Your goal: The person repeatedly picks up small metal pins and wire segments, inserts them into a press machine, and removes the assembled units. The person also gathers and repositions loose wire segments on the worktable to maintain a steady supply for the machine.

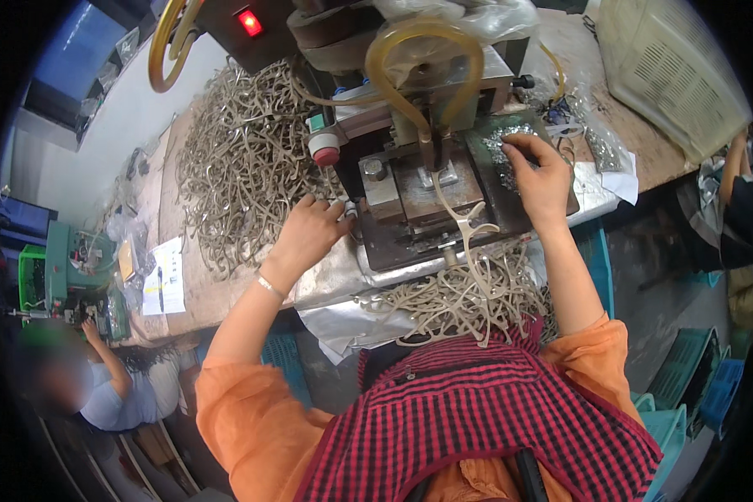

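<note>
My left hand point(307, 233) is beside the press, its fingers apart and reaching to a small silvery knob point(350, 209) at the base's left edge. My right hand point(540, 177) is over a heap of tiny shiny metal parts point(502, 142) on the dark plate; thumb and forefinger are pinched at the heap. Whatever is between them is too small to make out. In the press point(427, 188), a curved beige metal piece with open loops point(475, 228) sticks out from the fixture toward me. Neither hand touches this piece.
A big tangled pile of similar curved pieces point(251, 159) lies left of the press, a smaller pile point(464, 301) at the front edge. Yellowish hoses point(375, 54) loop above. A red button point(325, 156) is nearby. A plastic crate point(673, 79) stands right; another person point(125, 389) sits left.
</note>
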Demonstrator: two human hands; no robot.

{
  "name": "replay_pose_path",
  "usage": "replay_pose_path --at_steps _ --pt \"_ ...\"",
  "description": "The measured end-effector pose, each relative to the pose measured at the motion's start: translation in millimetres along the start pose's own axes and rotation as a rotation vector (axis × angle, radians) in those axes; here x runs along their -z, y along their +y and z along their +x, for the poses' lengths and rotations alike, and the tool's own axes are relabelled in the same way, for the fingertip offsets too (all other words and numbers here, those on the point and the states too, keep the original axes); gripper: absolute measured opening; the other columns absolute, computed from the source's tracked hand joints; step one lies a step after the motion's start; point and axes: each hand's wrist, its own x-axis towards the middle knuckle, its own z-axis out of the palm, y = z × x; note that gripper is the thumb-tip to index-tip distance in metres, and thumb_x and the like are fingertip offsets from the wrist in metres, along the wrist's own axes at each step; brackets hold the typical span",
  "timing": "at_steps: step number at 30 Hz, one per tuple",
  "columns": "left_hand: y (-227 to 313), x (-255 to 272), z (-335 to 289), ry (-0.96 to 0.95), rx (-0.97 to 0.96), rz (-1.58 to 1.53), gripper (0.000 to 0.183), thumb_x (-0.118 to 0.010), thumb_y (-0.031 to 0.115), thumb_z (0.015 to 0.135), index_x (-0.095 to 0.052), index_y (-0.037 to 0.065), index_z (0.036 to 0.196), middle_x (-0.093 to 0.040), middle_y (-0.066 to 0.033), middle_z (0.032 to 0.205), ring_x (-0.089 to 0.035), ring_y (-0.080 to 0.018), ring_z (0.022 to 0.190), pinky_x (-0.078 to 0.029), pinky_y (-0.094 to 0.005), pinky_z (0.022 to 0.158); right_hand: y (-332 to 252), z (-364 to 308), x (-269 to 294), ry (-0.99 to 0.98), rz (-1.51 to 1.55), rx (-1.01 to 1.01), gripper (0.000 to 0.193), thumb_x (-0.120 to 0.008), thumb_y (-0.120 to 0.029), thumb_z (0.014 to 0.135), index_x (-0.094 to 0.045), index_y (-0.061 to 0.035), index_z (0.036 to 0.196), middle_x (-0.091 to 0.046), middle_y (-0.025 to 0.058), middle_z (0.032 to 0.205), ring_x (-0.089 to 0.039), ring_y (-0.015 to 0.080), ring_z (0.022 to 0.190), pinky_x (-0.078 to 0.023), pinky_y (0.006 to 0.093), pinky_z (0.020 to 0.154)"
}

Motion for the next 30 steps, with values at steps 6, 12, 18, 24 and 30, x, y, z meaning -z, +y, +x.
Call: replay_pose_path --at_steps 6,12,18,24,30 --pt "1 -20 -7 0.166 0.157 -0.107 0.014 -0.069 0.011 0.075 -0.075 0.011 0.087 -0.066 -0.0079 0.125 -0.061 -0.0261 0.101 -0.050 -0.0406 0.096 22 -32 47 0.144 -0.271 0.191 0.012 -0.073 -0.005 0.084 -0.075 -0.0026 0.096 -0.072 0.0121 0.090 -0.068 0.0268 0.087 -0.052 0.0336 0.082" --pt "19 -2 -15 0.603 0.649 -0.689 0.018 -0.061 -0.008 0.091 -0.067 0.001 0.104 -0.071 -0.0113 0.111 -0.069 -0.0210 0.089 -0.055 -0.0299 0.080 -23 -32 60 -0.063 -0.056 0.145 0.014 -0.072 0.000 0.085 -0.074 0.0018 0.099 -0.072 0.0060 0.096 -0.066 0.0163 0.092 -0.050 0.0281 0.085" --pt "42 -12 3 1.098 0.840 -1.356 0.006 -0.058 0.000 0.102 -0.055 -0.002 0.107 -0.062 -0.0082 0.103 -0.067 -0.0170 0.093 -0.057 -0.0317 0.086 -76 -2 -14 -0.288 0.491 0.039 0.036 -0.075 0.002 0.082 -0.062 0.0026 0.115 -0.068 0.0044 0.101 -0.065 0.0124 0.093 -0.051 0.0265 0.086" --pt "59 50 23 1.301 0.668 -1.209 0.006 -0.056 -0.004 0.100 -0.054 -0.002 0.105 -0.066 -0.0169 0.106 -0.070 -0.0242 0.096 -0.063 -0.0401 0.083 -83 -7 -21 -0.290 0.500 -0.069 0.048 -0.076 -0.002 0.080 -0.057 0.0032 0.123 -0.069 0.0058 0.092 -0.065 0.0118 0.090 -0.050 0.0252 0.085" --pt "49 135 81 1.383 0.359 -1.108 0.016 -0.063 -0.008 0.094 -0.054 -0.004 0.106 -0.067 -0.0234 0.098 -0.072 -0.0324 0.092 -0.065 -0.0467 0.080 -112 -12 -23 -0.263 0.626 -0.116 0.053 -0.073 -0.001 0.082 -0.052 0.0048 0.131 -0.070 0.0064 0.095 -0.064 0.0122 0.093 -0.050 0.0283 0.088"
